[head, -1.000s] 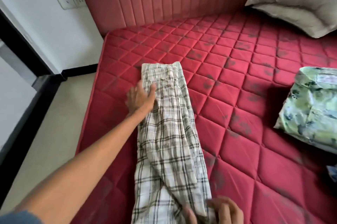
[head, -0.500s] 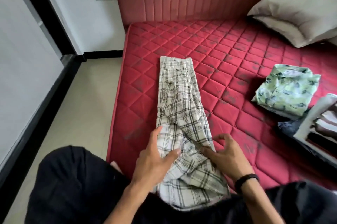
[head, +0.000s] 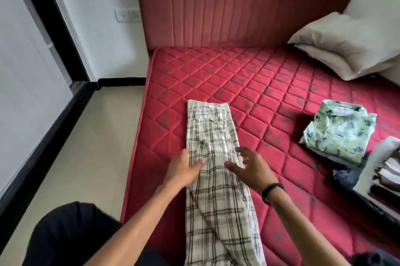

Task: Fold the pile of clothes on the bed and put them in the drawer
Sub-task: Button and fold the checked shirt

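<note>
Left hand (head: 184,170) lies flat on the plaid trousers (head: 213,181), which run lengthwise along the mattress (head: 270,96); right hand (head: 252,168) hovers splayed, holding nothing. One folded green shirt (head: 337,133) at 3 o'clock; the stack (head: 383,174) beside it is cut off.

No legible text, number, brand or sign appears in the head view. The folded green floral shirt (head: 338,135) carries a pale neck label (head: 344,109) inside its collar; any printing on it is blurred beyond reading. The wall plate (head: 127,15) beside the headboard bears small dark marks, possibly socket holes rather than characters. The plaid garment (head: 216,190) shows only its woven check, without lettering.
</note>
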Motion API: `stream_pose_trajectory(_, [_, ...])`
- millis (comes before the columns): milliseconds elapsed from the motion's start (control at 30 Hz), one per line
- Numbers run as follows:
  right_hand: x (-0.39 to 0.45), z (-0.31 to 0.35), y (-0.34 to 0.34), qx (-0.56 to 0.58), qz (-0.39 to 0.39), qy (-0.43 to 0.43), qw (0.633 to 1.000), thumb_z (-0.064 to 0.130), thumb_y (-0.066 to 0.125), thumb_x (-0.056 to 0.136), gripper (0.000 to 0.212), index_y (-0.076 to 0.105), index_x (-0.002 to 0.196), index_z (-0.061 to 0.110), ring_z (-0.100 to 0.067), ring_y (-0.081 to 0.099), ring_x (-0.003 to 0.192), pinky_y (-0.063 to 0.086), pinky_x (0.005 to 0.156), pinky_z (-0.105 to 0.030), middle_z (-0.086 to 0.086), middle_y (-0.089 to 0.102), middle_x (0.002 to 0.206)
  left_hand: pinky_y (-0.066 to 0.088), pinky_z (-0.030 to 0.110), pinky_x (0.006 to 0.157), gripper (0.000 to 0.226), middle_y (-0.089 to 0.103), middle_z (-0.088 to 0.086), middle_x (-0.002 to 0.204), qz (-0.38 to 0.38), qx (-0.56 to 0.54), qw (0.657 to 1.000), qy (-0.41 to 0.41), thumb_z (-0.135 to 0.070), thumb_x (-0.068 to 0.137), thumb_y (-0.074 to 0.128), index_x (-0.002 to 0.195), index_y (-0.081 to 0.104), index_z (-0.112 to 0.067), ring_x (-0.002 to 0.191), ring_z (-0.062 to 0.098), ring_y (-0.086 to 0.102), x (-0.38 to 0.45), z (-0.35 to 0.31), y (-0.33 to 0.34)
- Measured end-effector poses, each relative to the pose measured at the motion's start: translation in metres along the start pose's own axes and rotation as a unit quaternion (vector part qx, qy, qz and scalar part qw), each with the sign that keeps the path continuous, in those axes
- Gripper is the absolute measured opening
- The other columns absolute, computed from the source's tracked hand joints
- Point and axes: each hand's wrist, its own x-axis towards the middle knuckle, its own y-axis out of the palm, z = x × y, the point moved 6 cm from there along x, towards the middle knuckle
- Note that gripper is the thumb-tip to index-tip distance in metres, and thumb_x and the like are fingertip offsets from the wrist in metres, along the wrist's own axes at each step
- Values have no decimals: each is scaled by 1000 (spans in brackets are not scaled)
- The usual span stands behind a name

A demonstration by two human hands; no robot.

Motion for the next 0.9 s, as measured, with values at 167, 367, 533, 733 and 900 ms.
stream_pose_trajectory(167, [125, -32, 22, 181, 14, 159, 970, 61, 91, 58, 119, 42, 151, 6, -30, 56, 130, 48, 108, -44, -16, 55, 147, 34, 47, 121, 135, 49, 15, 153, -3, -308, 939, -150, -77, 42, 88, 147, 47, -3, 142, 31, 45, 122, 6, -5])
stream_pose_trajectory(367, [257, -51, 33, 285, 67, 178, 939, 47, 103, 23, 117, 65, 121, -2, -27, 64, 104, 54, 98, -47, -12, 68, 114, 21, 51, 126, 125, 41, 20, 156, 57, -336, 928, -153, -39, 35, 100, 140, 51, 8, 150, 38, 30, 247, -11, -2])
stream_pose_trajectory(533, [310, -47, 43, 278, 143, 91, 946, 19, 103, 42, 81, 72, 116, 6, -32, 75, 101, 60, 92, -49, -15, 77, 110, 64, 38, 76, 54, 76, 20, 106, 115, -345, 920, -144, -4, 59, 95, 104, 67, 6, 88, 23, 77, 291, -12, -3])
stream_pose_trajectory(733, [290, -9, 10, 180, 20, -119, 976, 4, 92, 70, 40, 74, 106, 7, -18, 76, 86, 62, 76, -36, -4, 80, 97, 57, 30, 97, 50, 78, 8, 110, 99, -310, 944, 59, -1, 68, 90, 112, 66, -7, 110, 20, 72, 274, -27, -25])
stream_pose_trajectory(900, [188, 18, -21, 102, -10, -283, 954, 31, 87, 76, 22, 73, 93, 25, 11, 64, 77, 53, 70, -18, 25, 73, 83, 56, 53, 94, 31, 77, 10, 106, 4, -183, 936, 301, -10, 71, 88, 100, 78, -11, 107, 31, 72, 174, -39, -47])
